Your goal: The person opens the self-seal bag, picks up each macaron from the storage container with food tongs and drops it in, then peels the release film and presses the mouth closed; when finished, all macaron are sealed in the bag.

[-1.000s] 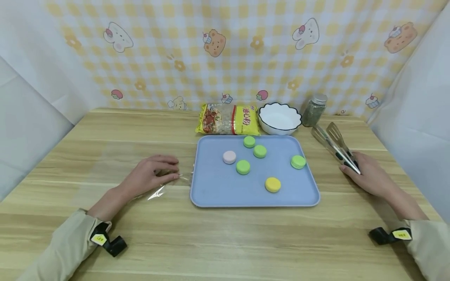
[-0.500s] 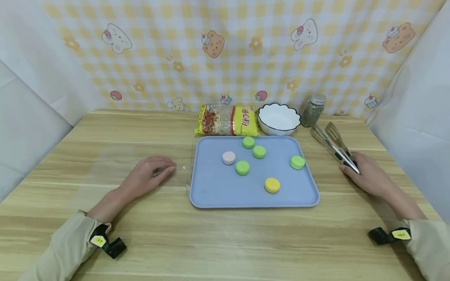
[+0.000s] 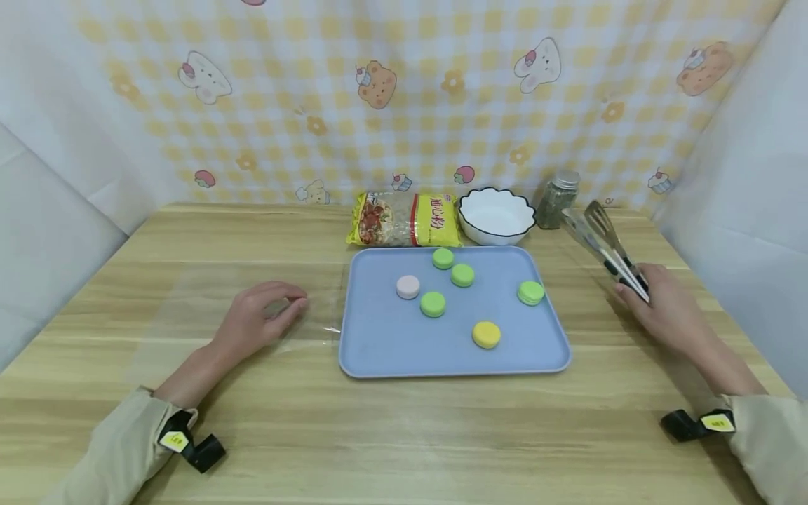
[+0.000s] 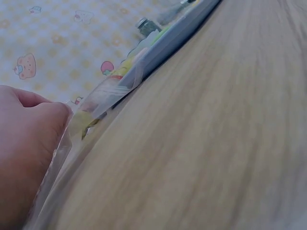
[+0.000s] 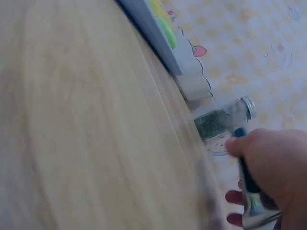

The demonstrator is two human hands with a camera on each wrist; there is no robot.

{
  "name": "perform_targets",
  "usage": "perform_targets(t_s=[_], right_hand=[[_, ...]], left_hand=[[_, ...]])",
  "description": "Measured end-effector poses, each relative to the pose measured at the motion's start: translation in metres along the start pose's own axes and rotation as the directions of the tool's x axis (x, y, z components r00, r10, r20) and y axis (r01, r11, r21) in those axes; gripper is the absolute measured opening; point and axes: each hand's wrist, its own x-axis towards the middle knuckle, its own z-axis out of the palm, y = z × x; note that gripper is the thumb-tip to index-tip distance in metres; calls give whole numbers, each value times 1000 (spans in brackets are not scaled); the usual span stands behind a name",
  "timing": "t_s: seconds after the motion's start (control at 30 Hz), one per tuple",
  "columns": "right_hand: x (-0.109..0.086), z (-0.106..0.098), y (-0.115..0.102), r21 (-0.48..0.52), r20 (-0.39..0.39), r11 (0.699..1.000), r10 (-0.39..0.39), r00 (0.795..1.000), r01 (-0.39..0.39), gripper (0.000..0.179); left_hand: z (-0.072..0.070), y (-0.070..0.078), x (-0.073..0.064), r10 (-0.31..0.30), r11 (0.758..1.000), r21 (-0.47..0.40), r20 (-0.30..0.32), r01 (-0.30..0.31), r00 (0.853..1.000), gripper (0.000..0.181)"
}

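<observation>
My left hand (image 3: 255, 319) pinches the edge of a clear plastic bag (image 3: 322, 315) between thumb and fingers, left of the blue tray (image 3: 385, 354). In the left wrist view the raised film (image 4: 112, 91) runs from the fingertips toward the tray. My right hand (image 3: 672, 315) grips metal serving tongs (image 3: 609, 252) with black grips, pointing toward the back. The tongs' handle (image 5: 247, 179) shows between thumb and fingers in the right wrist view. On the tray lie several green macarons (image 3: 433, 304), a yellow macaron (image 3: 487, 334) and a pale pink macaron (image 3: 407, 287).
Behind the tray lie a yellow food packet (image 3: 404, 219), a white scalloped bowl (image 3: 497, 214) and a glass jar (image 3: 558, 202) of dried herbs. A checked cloth (image 3: 416, 126) hangs at the table's back edge, with white sheets at both sides.
My left hand has drawn back slightly left with the bag's edge. My right hand has raised the tongs a little. The head view has tilted up slightly; the macarons stay put.
</observation>
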Motion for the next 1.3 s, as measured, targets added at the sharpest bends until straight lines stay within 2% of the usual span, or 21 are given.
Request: perform_targets(t_s=[0.13,0.2,0.3,0.4,0.5,0.73,0.9,1.13,1.3], right_hand=[[6,-17,-17,38,-48,999,11,999,-9,39],[6,-29,-24,28,-41,1000,-10,999,11,45],[5,-45,-31,13,10,1000,-6,1000,5,50],[2,-59,-36,40,100,998,41,994,-45,53],[0,-67,-39,70,157,993,81,984,-93,57],[-1,-74,-40,115,214,988,78,974,-105,58],[-4,-80,-39,79,316,991,75,946,-105,59],[-5,-82,-41,61,486,992,64,872,-107,56],[-4,-78,-43,100,487,990,38,873,-99,44]], left_hand=[[-1,1,0,4,1000,-2,-29,-4,1000,21],[-1,2,0,6,1000,-4,-37,-6,999,21],[-1,2,1,11,1000,-5,-46,-11,999,22],[0,2,1,8,1000,-3,-44,-8,999,21],[0,2,1,-4,1000,-3,-36,4,999,19],[0,1,0,5,1000,-10,-46,-6,999,21],[-1,2,0,-9,1000,-9,-46,8,999,19],[-1,3,0,0,1000,-18,-48,-1,999,19],[-1,1,-1,-5,1000,-22,-31,4,999,17]])
